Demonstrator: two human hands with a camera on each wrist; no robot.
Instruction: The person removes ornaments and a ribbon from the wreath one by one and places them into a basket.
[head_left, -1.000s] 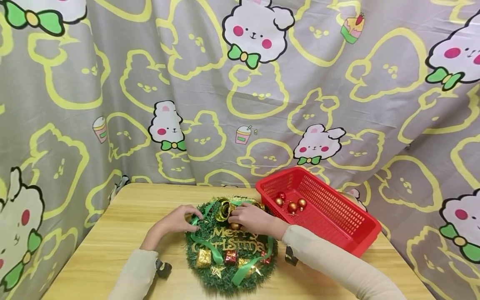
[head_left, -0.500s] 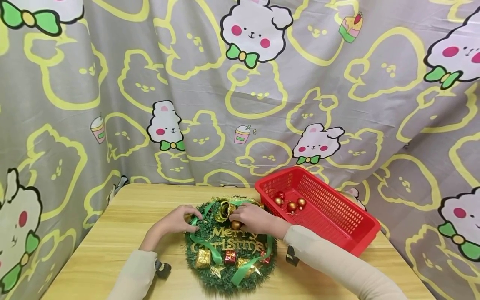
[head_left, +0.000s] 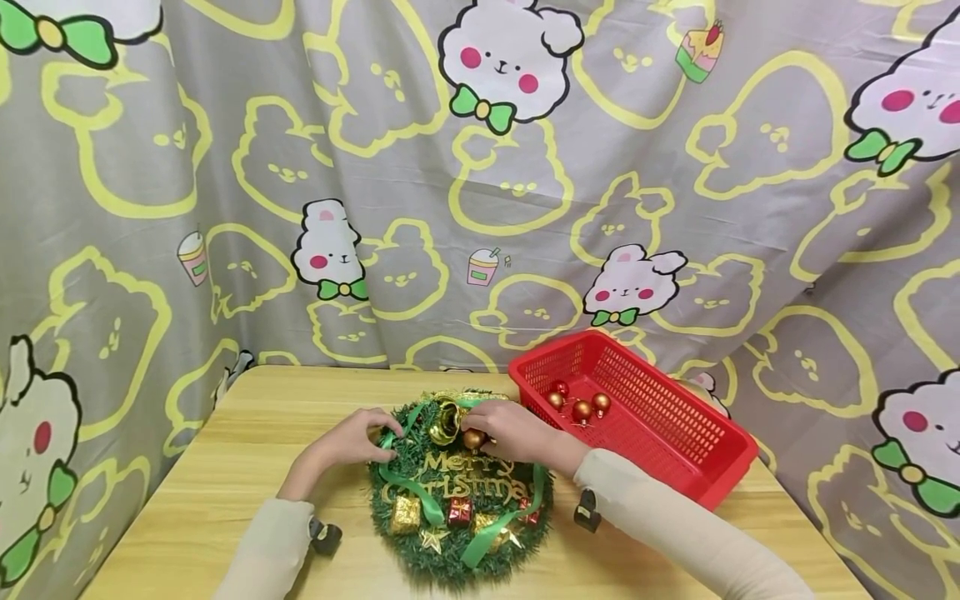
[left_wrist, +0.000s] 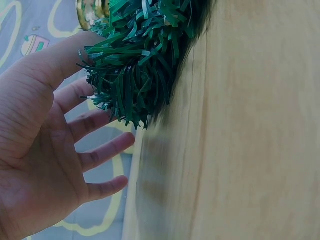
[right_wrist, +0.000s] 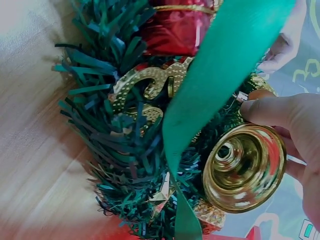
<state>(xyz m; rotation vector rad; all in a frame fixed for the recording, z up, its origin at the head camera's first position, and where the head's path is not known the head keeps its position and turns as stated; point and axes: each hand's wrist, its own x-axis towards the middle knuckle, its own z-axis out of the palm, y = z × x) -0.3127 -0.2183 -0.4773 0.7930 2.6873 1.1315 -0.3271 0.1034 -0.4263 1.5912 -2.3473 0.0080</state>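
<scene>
A green Christmas wreath [head_left: 457,500] with gold "Merry Christmas" lettering, green ribbon, a gold bell [head_left: 445,423] and small gift boxes lies on the wooden table [head_left: 225,467]. My right hand [head_left: 483,429] pinches a small bronze ball ornament [head_left: 472,439] at the wreath's upper part, just right of the bell. In the right wrist view the fingertips [right_wrist: 280,112] sit above the bell [right_wrist: 245,167], beside the ribbon [right_wrist: 220,95]. My left hand [head_left: 375,435] rests on the wreath's upper left edge. In the left wrist view its fingers [left_wrist: 100,150] are spread, with the thumb against the foliage [left_wrist: 140,65].
A red plastic basket [head_left: 675,442] stands at the right of the wreath, holding several bronze and red ball ornaments [head_left: 581,408]. A patterned curtain [head_left: 480,208] hangs close behind the table. Bare tabletop lies to the left of the wreath.
My right hand and the bronze ball have shifted a little up the wreath, closer beside the bell. The left hand has stayed on the wreath's edge.
</scene>
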